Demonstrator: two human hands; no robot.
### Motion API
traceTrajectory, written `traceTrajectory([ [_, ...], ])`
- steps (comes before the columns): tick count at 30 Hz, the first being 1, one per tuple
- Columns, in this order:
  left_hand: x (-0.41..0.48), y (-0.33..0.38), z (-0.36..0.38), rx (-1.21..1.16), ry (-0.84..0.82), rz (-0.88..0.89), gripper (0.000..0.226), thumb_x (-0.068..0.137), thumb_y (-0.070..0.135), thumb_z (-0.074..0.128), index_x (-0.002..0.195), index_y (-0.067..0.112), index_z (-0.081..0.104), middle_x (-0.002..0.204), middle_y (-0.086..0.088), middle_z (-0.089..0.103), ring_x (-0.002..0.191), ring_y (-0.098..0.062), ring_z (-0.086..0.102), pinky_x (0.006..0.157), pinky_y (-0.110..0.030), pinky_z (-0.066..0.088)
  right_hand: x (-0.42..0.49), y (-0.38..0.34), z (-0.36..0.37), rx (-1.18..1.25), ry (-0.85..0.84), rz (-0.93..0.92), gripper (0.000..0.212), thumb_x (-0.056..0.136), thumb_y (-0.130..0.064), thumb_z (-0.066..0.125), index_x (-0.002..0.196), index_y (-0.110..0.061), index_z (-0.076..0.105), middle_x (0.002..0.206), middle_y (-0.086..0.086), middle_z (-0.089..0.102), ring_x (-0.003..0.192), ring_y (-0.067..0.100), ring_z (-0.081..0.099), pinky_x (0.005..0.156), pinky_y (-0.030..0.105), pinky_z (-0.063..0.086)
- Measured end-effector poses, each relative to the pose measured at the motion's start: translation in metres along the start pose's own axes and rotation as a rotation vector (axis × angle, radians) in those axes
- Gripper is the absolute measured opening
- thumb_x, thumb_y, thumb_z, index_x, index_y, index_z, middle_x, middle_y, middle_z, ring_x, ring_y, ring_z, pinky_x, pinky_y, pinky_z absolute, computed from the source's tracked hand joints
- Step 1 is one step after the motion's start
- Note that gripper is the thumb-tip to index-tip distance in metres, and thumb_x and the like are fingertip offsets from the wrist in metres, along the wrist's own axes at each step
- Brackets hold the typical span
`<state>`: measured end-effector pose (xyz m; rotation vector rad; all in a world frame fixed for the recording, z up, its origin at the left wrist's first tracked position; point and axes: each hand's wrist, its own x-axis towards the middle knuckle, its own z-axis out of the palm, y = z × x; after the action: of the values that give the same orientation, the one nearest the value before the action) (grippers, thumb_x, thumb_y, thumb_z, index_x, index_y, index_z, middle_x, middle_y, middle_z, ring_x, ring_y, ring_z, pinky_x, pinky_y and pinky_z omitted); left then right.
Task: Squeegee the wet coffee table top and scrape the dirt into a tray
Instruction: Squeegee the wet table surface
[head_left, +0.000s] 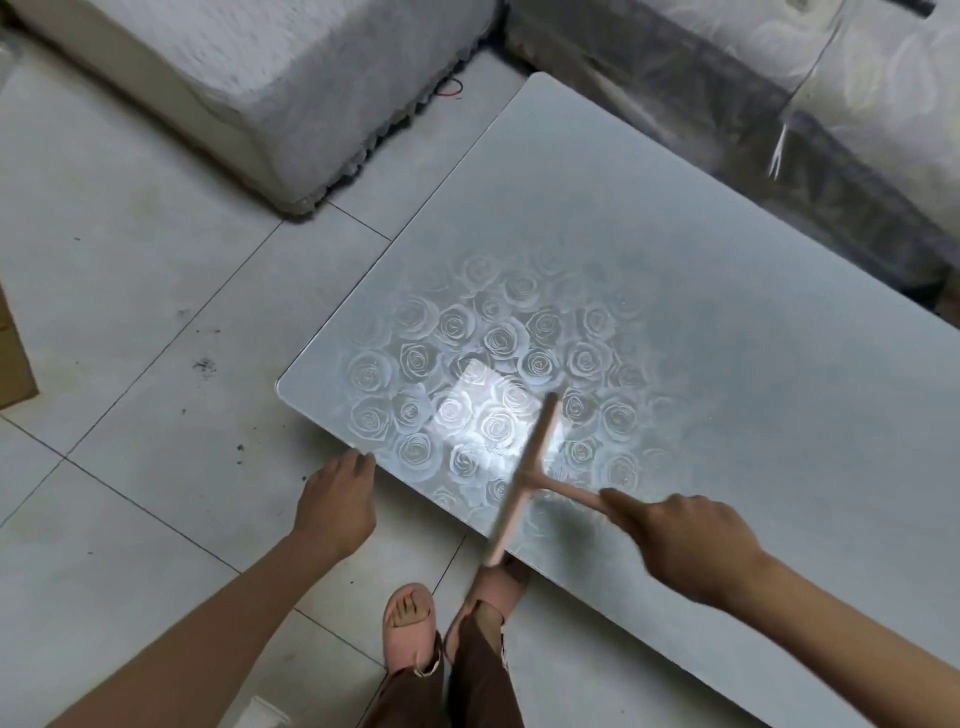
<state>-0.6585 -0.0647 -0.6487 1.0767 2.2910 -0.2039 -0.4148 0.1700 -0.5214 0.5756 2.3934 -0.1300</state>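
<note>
A pale grey coffee table top (727, 322) with a rose pattern fills the middle and right of the head view. My right hand (680, 540) grips the handle of a pink squeegee (524, 475), whose long blade lies across the table's near edge, its lower end past the rim. At the near edge of the table, left of the squeegee, my left hand (337, 504) has its fingers straight and the fingertips touch the rim. No tray is in view.
A covered sofa block (270, 88) stands at the back left, and a plastic-covered sofa (831, 104) runs behind the table. Dark dirt specks (205, 364) lie on the tiled floor left of the table. My feet in pink sandals (410, 623) stand by the near edge.
</note>
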Motion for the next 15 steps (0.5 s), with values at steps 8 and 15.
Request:
traceTrajectory([
  [8,0.003,0.005,-0.008,0.085,-0.041,-0.012,0.043,0.09,0.016,0.04,0.133,0.013,0.042,0.135,-0.002,0.045,0.122,-0.02,0.046,0.096,-0.029,0.037,0.027,-0.051,-0.036,0.036,0.05,-0.172,0.053,0.09,-0.017,0.038,0.139,-0.034,0.028,0.089,0.014,0.062,0.08,0.035,0.06,0.057,0.032,0.03],
  [15,0.012,0.015,-0.016,0.031,0.037,0.0,0.036,0.091,0.015,0.041,0.125,0.009,0.05,0.133,-0.006,0.048,0.123,-0.023,0.046,0.097,-0.031,0.039,0.01,0.015,-0.002,0.01,-0.031,-0.061,0.053,0.093,-0.025,0.035,0.142,-0.042,0.021,0.107,0.009,0.064,0.098,0.032,0.063,0.069,0.034,0.04],
])
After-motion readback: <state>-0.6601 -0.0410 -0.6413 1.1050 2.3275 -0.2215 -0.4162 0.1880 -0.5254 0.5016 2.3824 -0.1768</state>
